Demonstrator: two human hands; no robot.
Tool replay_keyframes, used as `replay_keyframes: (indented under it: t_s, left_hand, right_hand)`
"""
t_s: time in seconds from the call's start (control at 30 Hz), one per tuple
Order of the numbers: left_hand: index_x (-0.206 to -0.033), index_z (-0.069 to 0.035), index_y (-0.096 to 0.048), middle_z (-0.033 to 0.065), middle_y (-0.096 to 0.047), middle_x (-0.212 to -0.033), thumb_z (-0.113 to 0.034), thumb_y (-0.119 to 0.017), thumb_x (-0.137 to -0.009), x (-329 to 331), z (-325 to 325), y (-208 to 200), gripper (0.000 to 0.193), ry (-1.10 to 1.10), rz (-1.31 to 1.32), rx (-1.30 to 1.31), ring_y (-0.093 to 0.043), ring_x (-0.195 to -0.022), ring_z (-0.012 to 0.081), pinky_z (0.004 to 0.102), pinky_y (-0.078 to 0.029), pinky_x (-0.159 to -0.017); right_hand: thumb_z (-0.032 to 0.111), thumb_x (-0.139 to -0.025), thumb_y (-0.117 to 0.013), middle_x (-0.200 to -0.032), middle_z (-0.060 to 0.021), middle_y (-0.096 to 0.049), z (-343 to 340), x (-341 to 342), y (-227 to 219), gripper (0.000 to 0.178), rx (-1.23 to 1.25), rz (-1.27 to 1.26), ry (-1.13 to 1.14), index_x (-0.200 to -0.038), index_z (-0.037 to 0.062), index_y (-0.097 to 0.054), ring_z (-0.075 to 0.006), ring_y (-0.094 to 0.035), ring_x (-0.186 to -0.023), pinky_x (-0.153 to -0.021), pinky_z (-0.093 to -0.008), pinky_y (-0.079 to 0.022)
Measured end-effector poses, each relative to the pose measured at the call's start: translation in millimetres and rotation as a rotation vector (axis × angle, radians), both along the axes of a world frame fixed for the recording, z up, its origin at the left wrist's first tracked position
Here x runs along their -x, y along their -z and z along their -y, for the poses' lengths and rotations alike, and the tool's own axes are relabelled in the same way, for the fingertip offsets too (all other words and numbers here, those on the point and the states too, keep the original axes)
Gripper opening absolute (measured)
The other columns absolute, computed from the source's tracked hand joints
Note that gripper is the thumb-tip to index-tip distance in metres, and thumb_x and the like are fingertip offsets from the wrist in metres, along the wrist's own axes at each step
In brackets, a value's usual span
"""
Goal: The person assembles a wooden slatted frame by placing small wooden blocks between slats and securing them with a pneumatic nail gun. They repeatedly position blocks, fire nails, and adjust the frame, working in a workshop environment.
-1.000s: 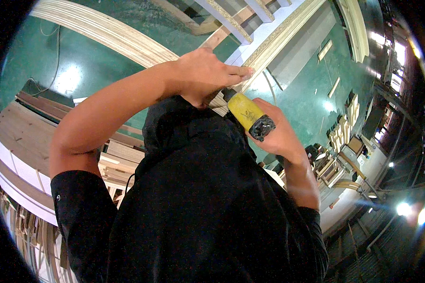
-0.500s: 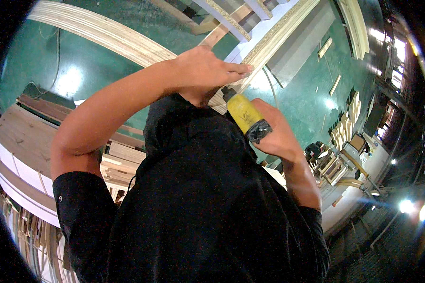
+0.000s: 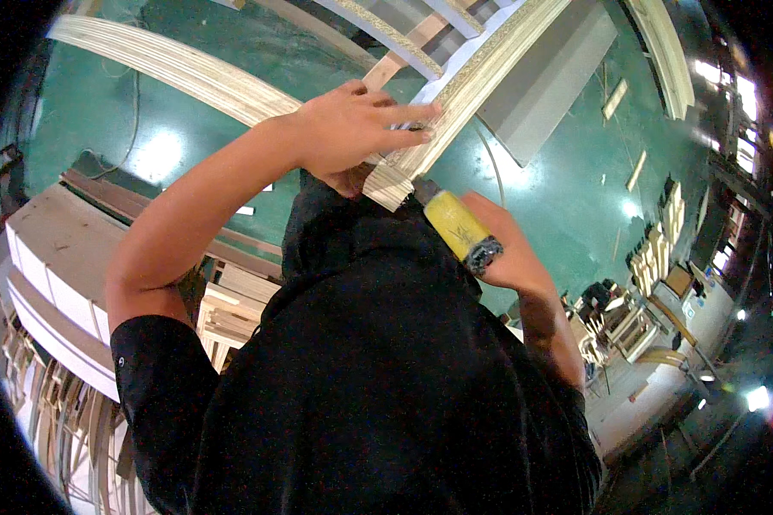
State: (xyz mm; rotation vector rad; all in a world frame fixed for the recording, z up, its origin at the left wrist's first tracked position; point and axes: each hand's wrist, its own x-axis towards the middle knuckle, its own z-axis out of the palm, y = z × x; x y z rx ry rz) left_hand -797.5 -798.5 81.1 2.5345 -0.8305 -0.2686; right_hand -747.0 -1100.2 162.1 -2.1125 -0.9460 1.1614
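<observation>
As the head view shows, working at the wooden corner seems in hand; the next move calls for steady bracing. The left hand lies spread across that pale, ridged, layered corner; just beside it, the right hand grips a yellow cylindrical tool with a lumpy black end. Beyond run speckled boards.

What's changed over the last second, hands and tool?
Left hand shifted left in the picture and its fingers spread apart. Right hand and the yellow tool shifted slightly right and down, so more of the pale wood end shows between the hands. The view itself moved too, so some shift is camera. Unchanged: right hand's hold on the tool, left hand over the wood.
</observation>
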Motion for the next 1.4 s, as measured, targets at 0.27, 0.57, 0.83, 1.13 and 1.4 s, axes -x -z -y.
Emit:
replay_keyframes:
  t_s: [0.27,0.57,0.83,1.13,1.4]
  left_hand:
    - [-0.155,-0.033,-0.042,0.0181,-0.058,-0.141,-0.031,-0.083,-0.076,14,19,-33,0.089,-0.238,-0.342,-0.074,-0.057,-0.129,0.0369,0.0536,-0.044,-0.106]
    - [-0.152,-0.023,-0.031,0.0185,-0.071,-0.093,-0.019,-0.063,-0.093,-1,45,-30,0.067,-0.668,-0.588,-0.047,-0.07,-0.088,0.0409,0.0519,-0.053,-0.077]
    - [-0.154,-0.007,-0.032,0.0249,-0.057,-0.137,-0.025,-0.08,-0.083,-71,84,-48,0.087,-0.962,-0.527,-0.031,-0.057,-0.124,0.0429,0.0476,-0.048,-0.103]
    - [-0.156,-0.004,-0.033,0.0233,-0.043,-0.152,-0.032,-0.077,-0.087,-298,165,-29,0.086,-1.097,0.016,-0.262,-0.041,-0.141,0.0421,0.0517,-0.039,-0.114]
    - [-0.151,-0.003,-0.039,0.0227,-0.055,-0.142,-0.044,-0.081,-0.079,-465,172,-31,0.093,-1.375,-0.231,-0.36,-0.053,-0.131,0.0417,0.0484,-0.046,-0.107]
  right_hand:
    - [0.013,-0.079,-0.071,-0.106,-0.0178,-0.062,131,-25,78,0.035,0.072,0.15,-0.036,-0.112,0.0047,-0.063,-0.0424,-0.062,-0.101,-0.086,-0.0452,-0.051]
    - [0.009,-0.074,-0.072,-0.113,-0.0204,-0.069,336,-52,173,0.044,0.439,-0.002,0.131,-0.117,0.0083,-0.068,-0.043,-0.065,-0.11,-0.091,-0.0465,-0.053]
    - [0.02,-0.073,-0.08,-0.115,-0.0218,-0.071,419,-175,207,0.054,0.336,0.016,0.402,-0.123,0.0053,-0.066,-0.0418,-0.067,-0.107,-0.092,-0.047,-0.055]
    - [0.019,-0.077,-0.077,-0.09,-0.0147,-0.073,533,-402,208,0.04,0.358,0.136,0.775,-0.111,-0.0006,-0.068,-0.028,-0.071,-0.083,-0.077,-0.0422,-0.057]
    - [0.009,-0.081,-0.073,-0.08,-0.014,-0.069,735,-428,245,0.02,0.46,-0.096,1.12,-0.095,-0.0034,-0.065,-0.0271,-0.07,-0.071,-0.061,-0.0444,-0.054]
